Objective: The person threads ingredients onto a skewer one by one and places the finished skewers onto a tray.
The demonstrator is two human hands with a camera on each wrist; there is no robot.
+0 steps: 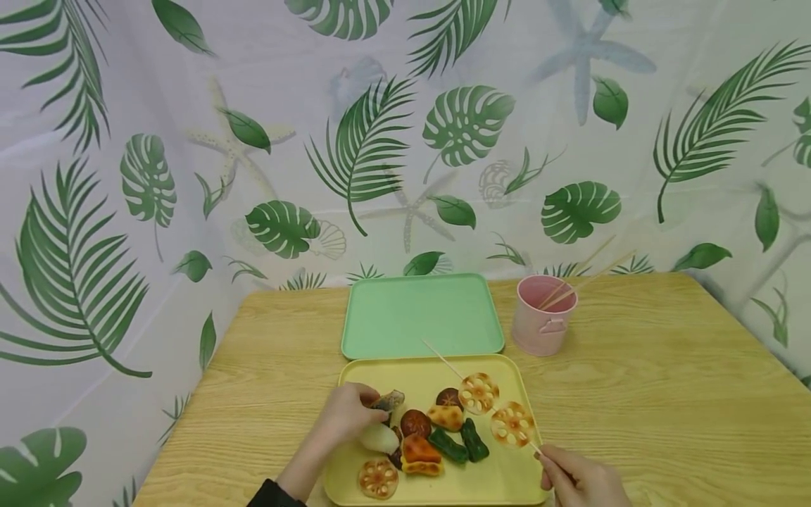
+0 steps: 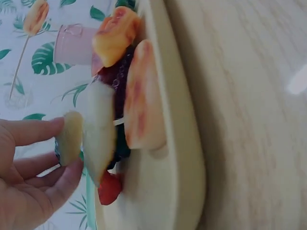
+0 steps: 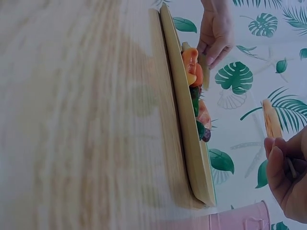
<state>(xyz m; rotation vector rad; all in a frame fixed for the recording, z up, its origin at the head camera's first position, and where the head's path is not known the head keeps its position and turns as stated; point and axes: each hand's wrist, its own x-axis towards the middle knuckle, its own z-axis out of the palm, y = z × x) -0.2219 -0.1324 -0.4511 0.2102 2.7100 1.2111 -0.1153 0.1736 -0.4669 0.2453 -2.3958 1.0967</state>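
Note:
My left hand (image 1: pixel 345 417) pinches a pale toy food piece (image 2: pixel 71 139) with a dark, skin-like edge between thumb and fingers, over the left of the yellow tray (image 1: pixel 494 482). Beside it lies a white, onion-like piece (image 1: pixel 379 438). At the tray's right edge my right hand (image 1: pixel 586 480) grips the lower end of a wooden skewer (image 1: pixel 441 357). Two browned lotus root slices (image 1: pixel 512 424) are threaded on it, one above the other. Another lotus root slice (image 1: pixel 378 479) rests at the tray's front left. Brown mushrooms (image 1: pixel 415 423), green peppers (image 1: pixel 448 446) and orange-yellow pieces (image 1: pixel 421 451) cluster mid-tray.
Behind the yellow tray lies a green tray (image 1: pixel 421 317). A pink bucket (image 1: pixel 538 331) with thin wooden sticks (image 1: pixel 595 271) leaning in it stands to the right. The wooden table (image 1: pixel 665 394) extends to a leaf-patterned cloth (image 1: pixel 380 211) at the back.

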